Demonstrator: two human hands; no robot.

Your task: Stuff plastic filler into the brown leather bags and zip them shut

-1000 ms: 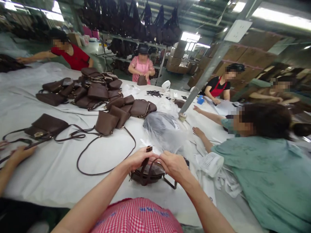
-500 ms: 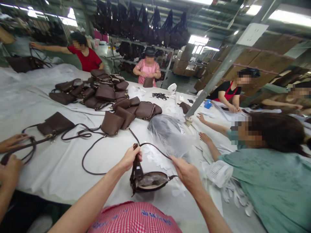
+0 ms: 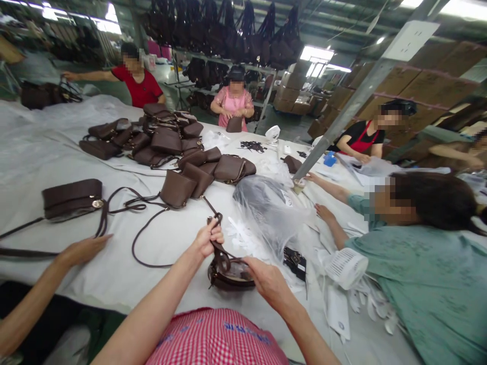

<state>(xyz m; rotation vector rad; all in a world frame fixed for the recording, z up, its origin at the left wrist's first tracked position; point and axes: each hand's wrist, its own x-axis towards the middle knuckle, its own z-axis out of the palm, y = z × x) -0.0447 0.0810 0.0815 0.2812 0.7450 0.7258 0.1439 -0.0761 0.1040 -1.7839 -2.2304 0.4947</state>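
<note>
A small dark brown handbag [image 3: 228, 285] stands in front of me with its top open and a pale lining showing. My left hand [image 3: 208, 238] is closed round its brown strap [image 3: 222, 257], which hangs in a loop over the opening. At the bag's right end, my right hand [image 3: 266, 279] grips the rim; its fingertips are partly hidden. Beyond my hands lie more brown bags [image 3: 178, 189], their thin straps trailing over the white-covered table [image 3: 125, 281].
A co-worker's hand [image 3: 84, 249] reaches in from the left near another bag [image 3: 72, 198]. To the right are a clear plastic bag [image 3: 262, 208] with dark contents, a white fan [image 3: 348, 267] and a co-worker in green [image 3: 426, 284]. A metal post [image 3: 335, 121] rises from the table.
My right hand has moved left and down from the strap to the bag's rim. My left hand has shifted slightly, still on the strap. The left co-worker's bag now lies on the table.
</note>
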